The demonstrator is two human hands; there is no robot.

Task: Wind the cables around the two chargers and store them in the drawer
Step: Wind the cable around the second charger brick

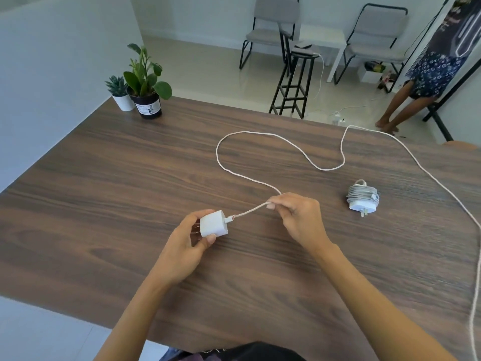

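Left hand (188,238) grips bare charger (214,223) above desk (104,178); right hand (296,217) pinches its limp cable (260,178) near the plug. Wound charger (363,198) lies right. Likely light, smooth; hold block by its sides.

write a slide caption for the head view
Left hand holds charger, right hand pinches its loose cable; wound charger beside.

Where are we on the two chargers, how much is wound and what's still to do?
One done: the wound charger sits on the table, cable wrapped around it. In hand: the left hand holds the second charger, and the right hand pinches its cable near the plug; the rest lies loose across the table, unwound. Left: winding it and storing both. No drawer is in view.
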